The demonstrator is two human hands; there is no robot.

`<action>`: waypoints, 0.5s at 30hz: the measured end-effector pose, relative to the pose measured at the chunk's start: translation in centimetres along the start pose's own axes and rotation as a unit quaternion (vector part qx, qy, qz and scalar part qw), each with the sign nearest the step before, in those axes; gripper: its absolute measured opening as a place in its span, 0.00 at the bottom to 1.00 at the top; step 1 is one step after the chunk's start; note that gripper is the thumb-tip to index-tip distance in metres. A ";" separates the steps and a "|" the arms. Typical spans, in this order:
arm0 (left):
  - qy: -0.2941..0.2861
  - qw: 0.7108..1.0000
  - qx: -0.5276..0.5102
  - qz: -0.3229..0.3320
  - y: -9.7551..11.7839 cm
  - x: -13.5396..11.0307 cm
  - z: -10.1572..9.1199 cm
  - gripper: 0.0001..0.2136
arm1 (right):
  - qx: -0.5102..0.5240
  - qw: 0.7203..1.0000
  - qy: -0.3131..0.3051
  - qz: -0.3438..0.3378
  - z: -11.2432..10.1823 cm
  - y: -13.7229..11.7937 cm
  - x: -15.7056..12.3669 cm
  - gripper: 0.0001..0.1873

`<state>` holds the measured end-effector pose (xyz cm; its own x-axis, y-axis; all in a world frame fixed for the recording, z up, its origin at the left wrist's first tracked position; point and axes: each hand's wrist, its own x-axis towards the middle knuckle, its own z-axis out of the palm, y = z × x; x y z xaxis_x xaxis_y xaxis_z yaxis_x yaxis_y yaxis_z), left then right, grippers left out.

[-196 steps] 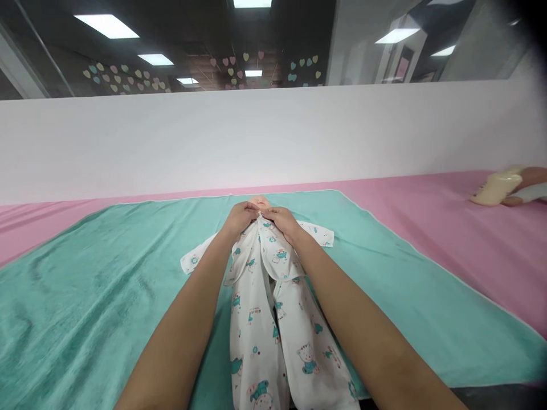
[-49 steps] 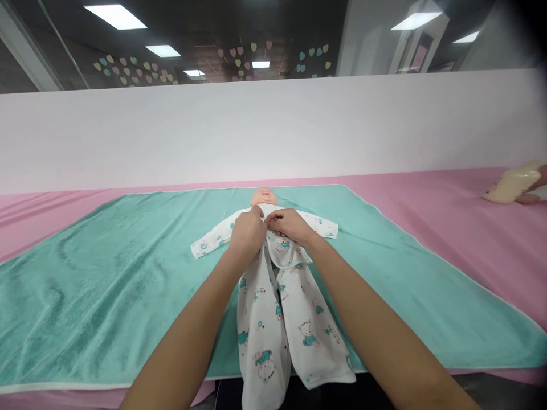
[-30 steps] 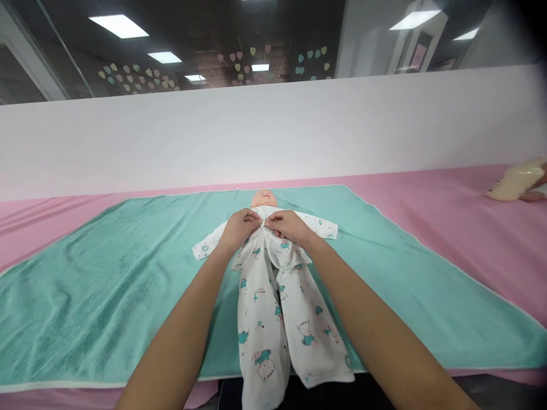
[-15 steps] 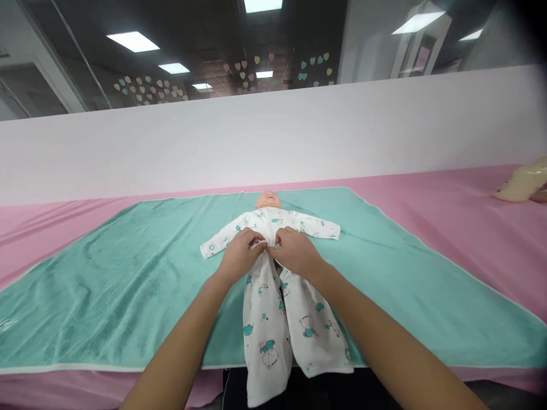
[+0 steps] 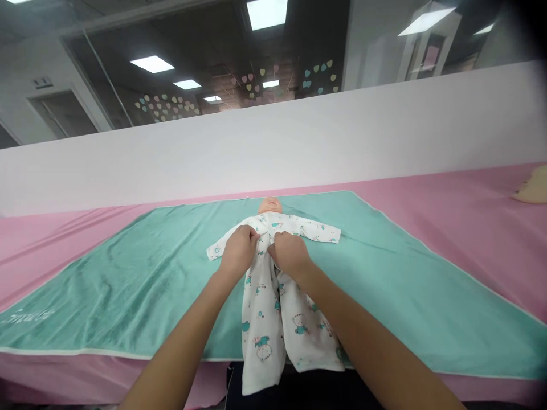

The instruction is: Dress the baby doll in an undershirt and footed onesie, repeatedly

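Dressed doll (image 5: 270,205) under two-handed work. The doll lies on its back on a green blanket (image 5: 397,302), head toward the white wall (image 5: 273,154), wearing a white printed outfit (image 5: 261,319) whose sleeves (image 5: 321,231) spread outward. The left hand (image 5: 240,250) pinches the cloth at mid-front between thumb and forefinger; the right hand (image 5: 291,254), curled just beside it, appears to pinch the front edge too, though its fingers mostly hide the cloth. Any tie or snap there is too small to make out from where I stand.

The legs of the outfit run past the blanket's near border, over the pink cover (image 5: 470,210) and above dark clothing (image 5: 307,393). A pale object (image 5: 534,185) is cut off at the far right.

Likely faults: unequal tension between the two hands could leave the front edges misaligned. A firm tug toward the body could slide the doll over the loose, rumpled blanket, since neither hand braces it. The overhanging leg ends could snag on the dark clothing and drag the outfit askew.
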<state>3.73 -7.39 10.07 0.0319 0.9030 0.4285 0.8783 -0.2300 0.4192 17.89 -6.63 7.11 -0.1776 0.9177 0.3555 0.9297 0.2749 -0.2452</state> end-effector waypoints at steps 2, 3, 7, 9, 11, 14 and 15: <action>-0.018 1.000 0.023 -0.001 0.4 0.3 -0.3 0.06 | 0.133 0.991 -0.005 0.009 -0.2 1.4 0.3 0.10; -0.032 0.999 0.024 -0.009 0.6 0.5 -0.4 0.06 | 0.218 0.976 -0.016 0.016 -0.2 2.1 0.4 0.12; -0.062 0.997 -0.021 -0.044 1.2 1.1 -0.7 0.08 | 0.503 0.861 -0.048 0.057 0.2 3.9 0.7 0.14; -0.062 0.995 -0.047 -0.056 1.4 1.3 -0.7 0.08 | 0.576 0.813 -0.053 0.069 0.5 4.2 0.8 0.14; -0.065 0.993 -0.078 -0.064 1.5 1.3 -0.7 0.07 | 0.621 0.779 -0.062 0.062 0.7 4.3 0.9 0.15; -0.114 0.971 -0.199 -0.069 1.8 1.0 -0.8 0.08 | 0.654 0.752 -0.068 0.034 0.8 4.1 0.8 0.15; -0.136 0.954 -0.257 -0.073 1.8 0.9 -0.7 0.08 | 0.655 0.752 -0.072 0.022 0.8 4.1 0.8 0.15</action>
<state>5.00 -7.28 11.78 0.1111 0.9838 0.1406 0.5358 -0.1784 0.8253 21.26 -4.54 5.69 -0.2771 0.9297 0.2428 -0.1641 0.2032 -0.9653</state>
